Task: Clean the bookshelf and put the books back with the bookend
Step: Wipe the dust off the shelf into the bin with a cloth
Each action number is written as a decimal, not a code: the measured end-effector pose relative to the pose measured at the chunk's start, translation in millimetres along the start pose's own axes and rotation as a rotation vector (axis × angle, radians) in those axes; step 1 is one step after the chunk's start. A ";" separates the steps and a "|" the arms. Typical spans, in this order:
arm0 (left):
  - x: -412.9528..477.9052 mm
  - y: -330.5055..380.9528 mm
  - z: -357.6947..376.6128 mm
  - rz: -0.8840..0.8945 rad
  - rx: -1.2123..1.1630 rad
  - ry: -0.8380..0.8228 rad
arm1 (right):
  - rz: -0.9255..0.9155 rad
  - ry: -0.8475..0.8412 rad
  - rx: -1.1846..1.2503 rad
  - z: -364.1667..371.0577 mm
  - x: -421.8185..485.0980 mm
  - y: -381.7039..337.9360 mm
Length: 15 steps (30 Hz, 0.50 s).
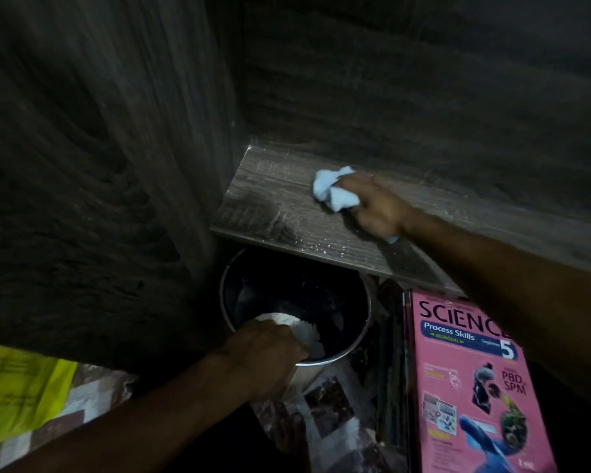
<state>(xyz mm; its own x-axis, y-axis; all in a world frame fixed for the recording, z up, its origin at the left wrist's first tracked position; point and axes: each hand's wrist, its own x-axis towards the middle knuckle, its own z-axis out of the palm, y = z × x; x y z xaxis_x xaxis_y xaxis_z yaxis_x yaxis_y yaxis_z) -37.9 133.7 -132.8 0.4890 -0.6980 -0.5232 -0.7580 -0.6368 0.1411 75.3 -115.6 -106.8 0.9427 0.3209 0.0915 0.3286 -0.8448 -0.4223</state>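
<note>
A dark wooden shelf board (273, 206) runs across the middle, dusty, with white crumbs near its front edge. My right hand (372, 206) grips a crumpled pale blue cloth (333, 191) and presses it on the board. Below the shelf's left end stands a round metal bin (364, 322) with a dark inside. My left hand (263, 356) grips the bin's near rim, beside a white crumpled wad (304, 331) inside it. A pink "Science Process Skills 5" book (471, 387) lies at the lower right. No bookend is in view.
The shelf unit's dark side panel (99, 165) fills the left, its back panel (423, 80) the top. Dark book spines (391, 370) stand left of the pink book. A yellow-green cloth (17, 387) lies at the lower left on a patterned tiled floor (328, 404).
</note>
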 end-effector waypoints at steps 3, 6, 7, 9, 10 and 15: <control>-4.9 10.0 -6.4 0.009 0.035 0.022 | -0.152 -0.116 0.054 23.4 -22.8 -26.1; -5.0 12.3 -3.1 -0.002 0.000 0.040 | -0.082 -0.233 0.131 19.6 -31.5 -25.3; -5.7 14.1 -4.4 -0.001 0.004 0.050 | -0.092 -0.190 0.159 10.9 -32.1 -20.3; -5.8 16.8 -3.6 0.004 0.010 0.064 | -0.075 -0.028 0.173 -11.3 -36.3 -8.5; -6.4 17.8 -3.0 0.007 0.013 0.068 | -0.045 0.050 0.167 -23.0 -40.1 0.3; -9.0 24.3 -2.7 0.021 0.017 0.095 | 0.370 0.062 -0.001 -37.4 -70.6 65.3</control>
<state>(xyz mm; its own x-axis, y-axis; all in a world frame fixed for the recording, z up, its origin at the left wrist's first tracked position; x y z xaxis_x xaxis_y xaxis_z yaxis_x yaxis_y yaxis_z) -59.5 123.7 -122.3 0.5109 -0.7394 -0.4385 -0.7752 -0.6167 0.1368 32.4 -209.4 -107.0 0.9994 -0.0330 -0.0123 -0.0350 -0.8991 -0.4364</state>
